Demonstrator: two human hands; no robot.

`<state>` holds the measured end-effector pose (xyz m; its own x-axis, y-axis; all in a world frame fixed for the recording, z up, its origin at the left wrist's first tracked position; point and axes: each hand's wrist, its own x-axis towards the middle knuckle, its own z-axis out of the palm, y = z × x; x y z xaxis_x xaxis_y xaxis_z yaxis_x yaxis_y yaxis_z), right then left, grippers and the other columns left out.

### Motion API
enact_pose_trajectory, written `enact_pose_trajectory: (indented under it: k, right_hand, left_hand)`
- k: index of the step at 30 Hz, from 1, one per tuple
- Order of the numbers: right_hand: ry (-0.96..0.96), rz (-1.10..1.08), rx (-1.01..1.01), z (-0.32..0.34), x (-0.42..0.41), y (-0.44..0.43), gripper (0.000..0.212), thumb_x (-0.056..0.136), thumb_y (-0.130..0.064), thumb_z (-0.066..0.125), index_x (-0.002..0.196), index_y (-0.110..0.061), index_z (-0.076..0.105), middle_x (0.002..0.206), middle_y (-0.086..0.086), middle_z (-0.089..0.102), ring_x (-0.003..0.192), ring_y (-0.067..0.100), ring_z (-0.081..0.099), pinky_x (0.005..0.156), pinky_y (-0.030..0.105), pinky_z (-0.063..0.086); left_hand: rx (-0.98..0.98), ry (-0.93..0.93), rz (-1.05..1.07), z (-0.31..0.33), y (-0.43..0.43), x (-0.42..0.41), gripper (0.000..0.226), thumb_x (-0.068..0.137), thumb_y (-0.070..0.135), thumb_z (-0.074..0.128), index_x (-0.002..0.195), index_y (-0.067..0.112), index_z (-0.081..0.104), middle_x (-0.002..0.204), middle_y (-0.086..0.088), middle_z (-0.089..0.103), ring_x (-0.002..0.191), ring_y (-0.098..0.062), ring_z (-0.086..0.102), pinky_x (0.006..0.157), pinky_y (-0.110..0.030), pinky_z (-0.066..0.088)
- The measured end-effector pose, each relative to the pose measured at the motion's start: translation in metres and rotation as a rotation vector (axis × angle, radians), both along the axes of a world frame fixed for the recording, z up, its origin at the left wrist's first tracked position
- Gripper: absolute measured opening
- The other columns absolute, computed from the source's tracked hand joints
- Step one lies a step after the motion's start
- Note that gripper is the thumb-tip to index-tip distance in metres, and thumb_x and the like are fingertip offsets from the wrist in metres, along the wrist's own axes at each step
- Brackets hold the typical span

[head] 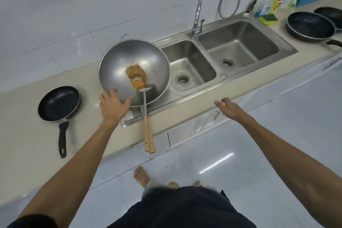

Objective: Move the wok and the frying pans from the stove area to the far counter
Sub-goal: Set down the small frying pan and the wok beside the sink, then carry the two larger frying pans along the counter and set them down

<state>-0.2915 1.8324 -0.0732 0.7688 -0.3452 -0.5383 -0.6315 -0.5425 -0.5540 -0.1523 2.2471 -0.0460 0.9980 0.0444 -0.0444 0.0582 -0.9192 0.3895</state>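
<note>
A steel wok (118,68) sits on the sink's drainboard, left of the basins. It holds fried scraps, an orange piece and a metal spatula (146,109) whose wooden handle sticks out past the counter edge. My left hand (112,106) grips the wok's near rim, thumb over the edge. My right hand (228,107) hovers open over the counter's front edge, holding nothing. A small black frying pan (59,103) rests on the counter to the left, handle toward me. Two more black frying pans (309,26) (333,15) sit on the counter at the far right.
A steel double sink (238,48) with a tap (197,18) fills the counter's middle. Dish soap bottles (266,0) and a sponge stand behind its right basin. The beige counter (27,135) runs diagonally; my bare feet stand on the tiled floor below.
</note>
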Motion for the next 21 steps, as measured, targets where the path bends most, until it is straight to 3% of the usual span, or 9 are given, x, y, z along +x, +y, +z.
enact_pose_trajectory:
  k: [5,10,14,21]
  right_hand:
    - [-0.018,0.061,-0.167,0.034,-0.013,-0.082,0.081,0.103,-0.06,0.041,0.155,0.001,0.034,0.157,0.03,0.043,0.142,0.044,0.045,0.114,0.05,0.036]
    - [0.01,0.078,-0.394,0.066,-0.022,-0.169,0.085,0.101,-0.066,0.035,0.155,0.0,0.034,0.158,0.029,0.042,0.142,0.045,0.043,0.114,0.058,0.036]
    - [0.04,0.049,-0.519,0.078,-0.028,-0.24,0.083,0.101,-0.067,0.032,0.154,-0.003,0.035,0.159,0.026,0.041,0.141,0.044,0.044,0.112,0.057,0.038]
    - [0.111,-0.048,-0.561,0.071,-0.018,-0.355,0.086,0.099,-0.07,0.029,0.156,-0.005,0.032,0.157,0.025,0.043,0.141,0.043,0.044,0.111,0.057,0.036]
  left_hand:
    - [0.09,-0.047,-0.309,0.033,-0.105,0.019,0.08,0.088,0.064,0.054,0.137,0.001,0.052,0.141,-0.027,0.051,0.132,-0.044,0.043,0.11,-0.053,0.036]
    - [0.223,-0.054,-0.57,0.057,-0.216,0.039,0.077,0.094,0.063,0.044,0.142,0.003,0.047,0.145,-0.026,0.048,0.134,-0.041,0.041,0.108,-0.055,0.036]
    - [0.273,-0.042,-0.67,0.066,-0.305,0.06,0.08,0.096,0.066,0.038,0.15,0.006,0.039,0.153,-0.024,0.041,0.14,-0.042,0.036,0.109,-0.059,0.034]
    - [0.252,0.013,-0.774,0.054,-0.457,0.088,0.08,0.095,0.067,0.037,0.147,0.007,0.041,0.148,-0.025,0.046,0.137,-0.041,0.041,0.108,-0.056,0.037]
